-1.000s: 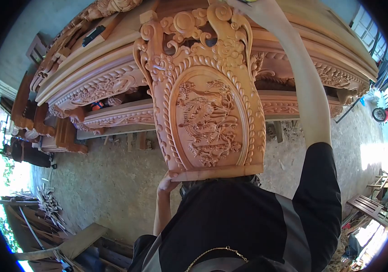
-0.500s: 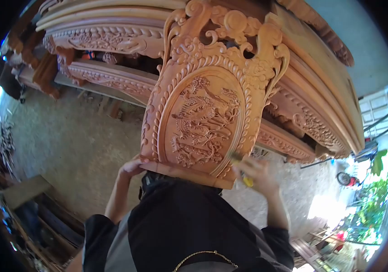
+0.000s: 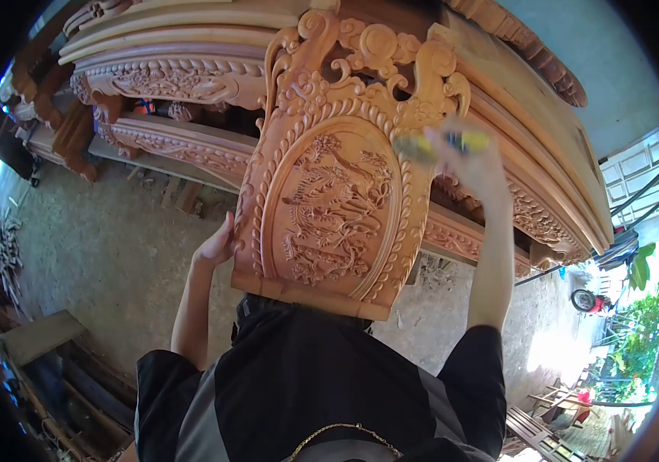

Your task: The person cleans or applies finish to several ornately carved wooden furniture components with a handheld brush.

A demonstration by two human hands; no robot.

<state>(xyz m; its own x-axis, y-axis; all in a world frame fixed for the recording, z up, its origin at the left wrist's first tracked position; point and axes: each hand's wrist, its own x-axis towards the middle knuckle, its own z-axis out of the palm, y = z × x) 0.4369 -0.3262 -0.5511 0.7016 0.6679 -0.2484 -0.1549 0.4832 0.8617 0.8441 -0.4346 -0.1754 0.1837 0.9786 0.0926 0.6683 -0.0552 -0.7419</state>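
Honey-brown carved wood: one shaped panel [image 3: 335, 208] with a pierced scrollwork crest, a beaded border and an oval relief at its centre. It stood tilted in mid-view, its plain bottom rail [image 3: 310, 299] nearest the person's black-and-grey shirt [image 3: 318, 369]. Whether the crest touched the furniture beyond could not be told.

Left hand [image 3: 218, 241]: one, at the panel's lower left edge, thumb raised against the rim, remaining fingers partly hidden; it appeared to steady the piece, though how firmly could not be told.

Right hand [image 3: 477, 165]: one, fingers closed around a yellow-handled tool, apparently a brush with a dull greenish-grey head [image 3: 414, 148]. Blurred; held over the beading at the oval's upper right, contact uncertain.

Background: long reddish-brown carved furniture sections [image 3: 168, 81], stacked; grey concrete floor [image 3: 137, 239]; pale wood scraps [image 3: 6, 254], heaped at far left.

Step in hand, as judged: brushing over the carved face. The next move seemed to call for light strokes following the grooves, with the left hand keeping the panel from rocking.
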